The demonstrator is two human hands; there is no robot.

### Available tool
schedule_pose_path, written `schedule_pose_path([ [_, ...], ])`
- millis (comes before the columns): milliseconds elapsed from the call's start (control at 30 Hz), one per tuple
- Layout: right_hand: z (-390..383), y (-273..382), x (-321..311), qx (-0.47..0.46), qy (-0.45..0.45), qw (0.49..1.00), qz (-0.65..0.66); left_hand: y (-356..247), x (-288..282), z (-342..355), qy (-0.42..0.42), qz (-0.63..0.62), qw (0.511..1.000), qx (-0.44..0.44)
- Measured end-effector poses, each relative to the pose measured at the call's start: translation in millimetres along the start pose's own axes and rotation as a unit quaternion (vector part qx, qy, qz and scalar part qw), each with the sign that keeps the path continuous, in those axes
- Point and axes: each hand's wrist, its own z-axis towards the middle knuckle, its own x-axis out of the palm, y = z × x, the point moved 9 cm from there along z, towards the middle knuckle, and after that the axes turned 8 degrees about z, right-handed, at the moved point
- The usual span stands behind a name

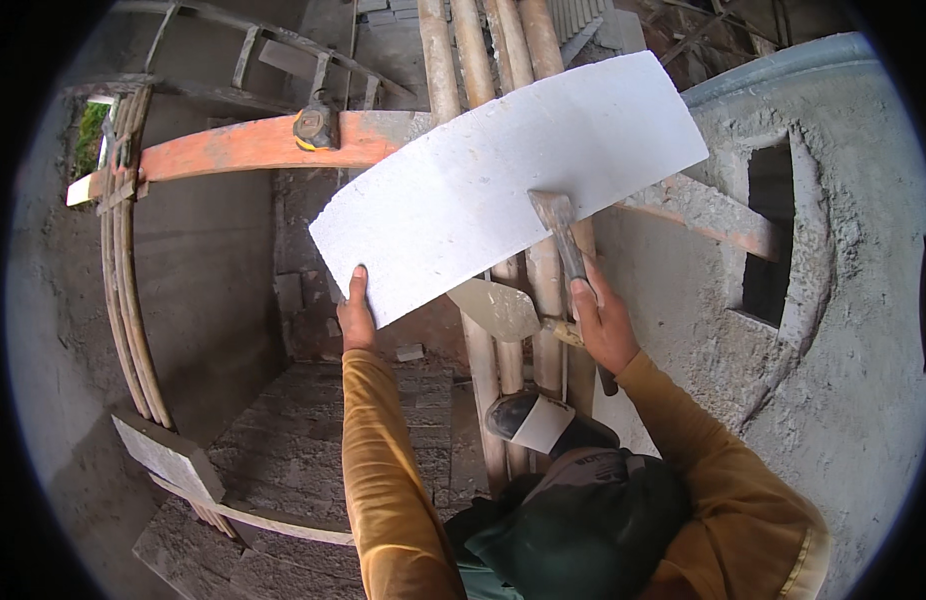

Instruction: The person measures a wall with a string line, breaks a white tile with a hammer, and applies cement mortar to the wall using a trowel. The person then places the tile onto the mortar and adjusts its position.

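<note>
In the head view, I see a white slab [483,170] held up aslant over a row of bamboo poles [483,375], so everything else is placed by it. At its near left corner the person's left hand [357,320] pinches the edge, thumb flat on the upper face; the fingers beneath are hidden. By its near long edge the right hand [607,318] is closed around the handle of a hammer-like tool [555,212], whose metal head lies over the slab's face close to that edge. Just below the slab, partly covered by it, is a trowel [503,312], its handle end near the right hand. Beyond the slab's left end runs an orange plank [233,150] with a tape measure [316,128] on it. A shoe [543,424] shows nearer the person than the slab; well off to its lower left rests a pale block [168,455].
</note>
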Motion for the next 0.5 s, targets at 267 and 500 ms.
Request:
schedule_pose_path([
  [267,160,39,31,-0.072,-0.047,0.994,-0.071,-1,8,-5,0.046,-0.036,0.998,-0.033],
  [500,26,9,-5,0.044,0.018,0.999,-0.018,7,6,5,0.050,-0.040,0.998,0.001],
])
